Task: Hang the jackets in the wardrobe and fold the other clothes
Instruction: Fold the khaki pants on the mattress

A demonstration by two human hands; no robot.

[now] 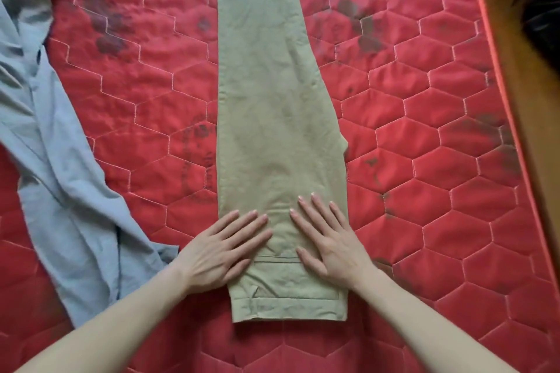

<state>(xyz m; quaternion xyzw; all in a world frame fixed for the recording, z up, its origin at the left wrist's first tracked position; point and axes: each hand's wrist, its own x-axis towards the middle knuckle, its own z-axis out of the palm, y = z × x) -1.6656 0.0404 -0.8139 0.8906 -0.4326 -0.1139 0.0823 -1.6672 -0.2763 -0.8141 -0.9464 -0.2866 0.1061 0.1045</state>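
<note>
**Both hands flat, palms down, fingers spread**

Two bare forearms enter from the lower corners and converge toward the centre. The person's left hand [221,248] lies palm down, fingers extended and slightly fanned, pointing up and to the right; the thumb is tucked toward the midline. The person's right hand [328,239] lies likewise palm down, fingers splayed and pointing up and to the left, its fingertips reaching a little further forward than the left's. Neither hand grips anything; both are pressed flat. The index fingertips sit near each other without touching. Wrists are straight, no sleeves visible.
</note>
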